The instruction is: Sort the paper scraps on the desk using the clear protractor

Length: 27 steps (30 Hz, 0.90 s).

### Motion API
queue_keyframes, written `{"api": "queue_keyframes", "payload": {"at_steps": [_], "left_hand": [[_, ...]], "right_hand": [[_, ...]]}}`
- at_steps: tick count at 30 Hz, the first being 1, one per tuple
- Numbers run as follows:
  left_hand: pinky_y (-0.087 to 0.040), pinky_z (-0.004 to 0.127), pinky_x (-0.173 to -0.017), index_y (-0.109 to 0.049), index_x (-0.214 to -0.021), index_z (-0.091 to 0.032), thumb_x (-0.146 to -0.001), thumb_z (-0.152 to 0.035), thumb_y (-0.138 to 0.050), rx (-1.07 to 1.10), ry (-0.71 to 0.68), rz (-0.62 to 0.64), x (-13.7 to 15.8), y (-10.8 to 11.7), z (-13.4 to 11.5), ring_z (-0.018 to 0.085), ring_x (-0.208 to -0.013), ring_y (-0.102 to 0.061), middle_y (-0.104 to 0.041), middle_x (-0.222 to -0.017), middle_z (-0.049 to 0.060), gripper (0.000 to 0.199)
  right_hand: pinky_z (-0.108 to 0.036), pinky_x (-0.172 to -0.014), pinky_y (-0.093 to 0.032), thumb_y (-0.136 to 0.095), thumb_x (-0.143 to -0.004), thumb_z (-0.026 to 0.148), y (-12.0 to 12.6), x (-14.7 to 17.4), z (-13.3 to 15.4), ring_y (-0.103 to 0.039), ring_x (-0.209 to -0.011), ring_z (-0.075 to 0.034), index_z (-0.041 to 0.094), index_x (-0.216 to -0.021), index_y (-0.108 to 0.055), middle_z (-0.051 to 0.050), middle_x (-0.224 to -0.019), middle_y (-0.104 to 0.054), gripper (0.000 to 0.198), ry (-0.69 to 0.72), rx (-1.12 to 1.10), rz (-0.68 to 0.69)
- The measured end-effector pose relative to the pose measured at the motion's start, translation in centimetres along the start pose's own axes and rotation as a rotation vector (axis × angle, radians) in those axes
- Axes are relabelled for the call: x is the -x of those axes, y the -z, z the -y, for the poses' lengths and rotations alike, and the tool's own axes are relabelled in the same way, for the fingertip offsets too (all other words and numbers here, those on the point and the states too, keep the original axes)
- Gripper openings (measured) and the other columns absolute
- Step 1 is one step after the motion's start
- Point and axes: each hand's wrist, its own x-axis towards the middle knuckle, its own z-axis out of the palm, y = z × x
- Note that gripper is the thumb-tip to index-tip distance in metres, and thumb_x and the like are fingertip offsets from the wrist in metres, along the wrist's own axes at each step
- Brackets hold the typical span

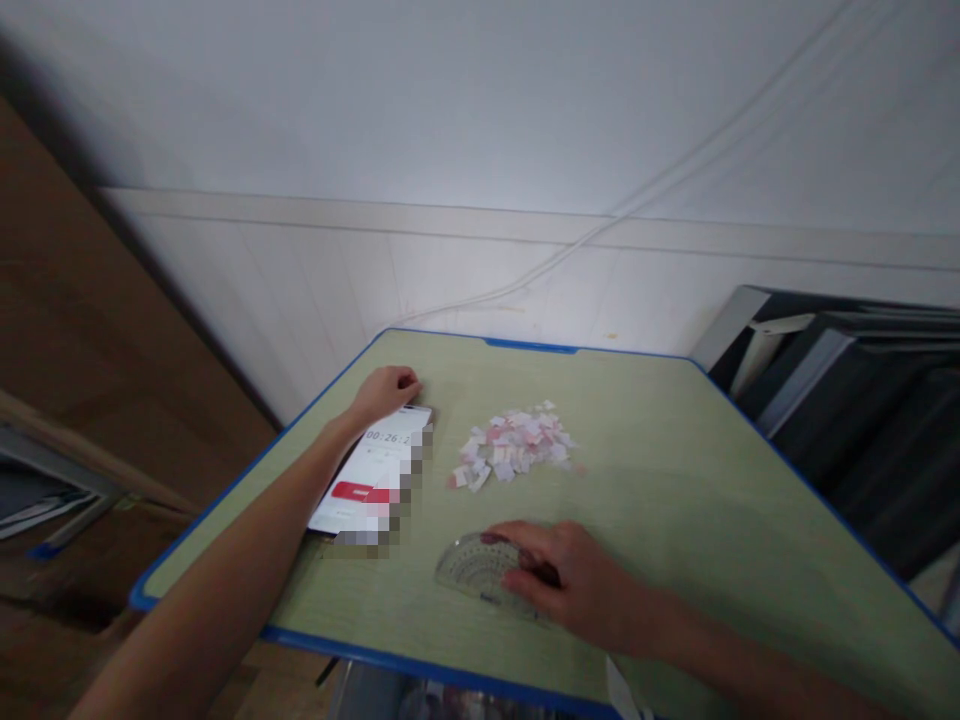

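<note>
A clear half-round protractor [474, 568] lies at the near middle of the table, its scale marks showing. My right hand [574, 580] is closed on its right side, with thumb and fingers on the plastic. Just beyond it sits a loose heap of small white and pink paper scraps [521, 440]. On the left, my left hand [386, 392] rests past the top end of a phone [367, 465], its fingers curled into a loose fist with nothing seen in them. The phone's screen shows running digits and a red button; its right side is blurred out by blocks.
The pale green table [660, 450] has a blue edge and stands against a white wall [480, 120] with a cable [555, 258]. Dark folders [862, 400] stand along the right side. A brown wooden panel [97, 280] rises on the left.
</note>
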Motion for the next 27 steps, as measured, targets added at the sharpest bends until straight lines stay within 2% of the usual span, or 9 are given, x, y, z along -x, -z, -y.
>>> {"api": "queue_keyframes", "payload": {"at_steps": [3,7,10,14,19,23,27], "left_hand": [[-0.032,0.026,-0.055,-0.06,-0.066,-0.017,-0.07,-0.039,-0.042,0.001,0.002,0.003,-0.1,0.0,0.0,0.015,-0.056,-0.049,-0.059,-0.059,0.003,0.029],[-0.033,0.026,-0.055,-0.06,-0.065,-0.017,-0.07,-0.04,-0.042,0.007,-0.008,-0.001,-0.2,-0.1,0.1,0.015,-0.058,-0.05,-0.06,-0.059,0.003,0.029],[-0.035,0.027,-0.056,-0.061,-0.066,-0.017,-0.07,-0.041,-0.043,0.008,-0.015,-0.007,-0.2,-0.1,0.2,0.016,-0.059,-0.052,-0.061,-0.061,0.004,0.031],[-0.035,0.027,-0.055,-0.062,-0.066,-0.017,-0.071,-0.041,-0.043,-0.003,-0.013,-0.008,-0.2,0.0,0.1,0.016,-0.059,-0.052,-0.061,-0.061,0.004,0.031],[-0.034,0.027,-0.055,-0.062,-0.066,-0.016,-0.07,-0.04,-0.043,-0.001,-0.004,-0.012,-0.1,0.0,0.0,0.016,-0.057,-0.051,-0.061,-0.06,0.004,0.03],[-0.032,0.027,-0.054,-0.06,-0.064,-0.017,-0.07,-0.04,-0.043,0.011,0.008,0.006,0.0,0.1,-0.2,0.015,-0.056,-0.05,-0.059,-0.058,0.003,0.029],[-0.032,0.026,-0.054,-0.06,-0.064,-0.017,-0.069,-0.04,-0.043,0.024,-0.003,0.003,0.0,0.2,-0.2,0.015,-0.056,-0.049,-0.058,-0.057,0.003,0.029]], "right_hand": [[-0.02,-0.049,-0.031,-0.052,-0.082,0.024,-0.1,-0.2,-0.3,-0.044,-0.048,-0.009,0.017,-0.117,-0.06,0.001,-0.061,-0.062,0.037,-0.045,-0.075,-0.048],[-0.021,-0.051,-0.033,-0.053,-0.082,0.025,-0.2,-0.4,0.1,-0.047,-0.052,-0.01,0.016,-0.117,-0.06,-0.002,-0.07,-0.067,0.037,-0.069,0.007,-0.064],[-0.023,-0.057,-0.037,-0.054,-0.082,0.027,-0.4,-0.4,0.7,-0.053,-0.056,-0.012,0.018,-0.115,-0.062,-0.004,-0.077,-0.07,0.034,-0.019,0.065,-0.019],[-0.024,-0.059,-0.037,-0.055,-0.084,0.034,-0.6,-0.3,0.8,-0.056,-0.058,-0.013,0.02,-0.116,-0.06,-0.002,-0.07,-0.07,0.036,0.086,0.121,0.07],[-0.025,-0.061,-0.038,-0.054,-0.085,0.036,-0.6,-0.1,0.8,-0.056,-0.061,-0.014,0.021,-0.118,-0.059,-0.003,-0.072,-0.07,0.037,0.139,0.147,0.138],[-0.023,-0.06,-0.037,-0.056,-0.084,0.033,-0.4,0.0,0.8,-0.052,-0.058,-0.012,0.02,-0.117,-0.06,0.0,-0.067,-0.064,0.035,0.148,0.015,0.173],[-0.018,-0.044,-0.028,-0.052,-0.084,0.029,0.4,0.1,-0.1,-0.035,-0.044,-0.007,0.017,-0.11,-0.06,0.008,-0.052,-0.041,0.03,0.052,-0.26,0.178]]}}
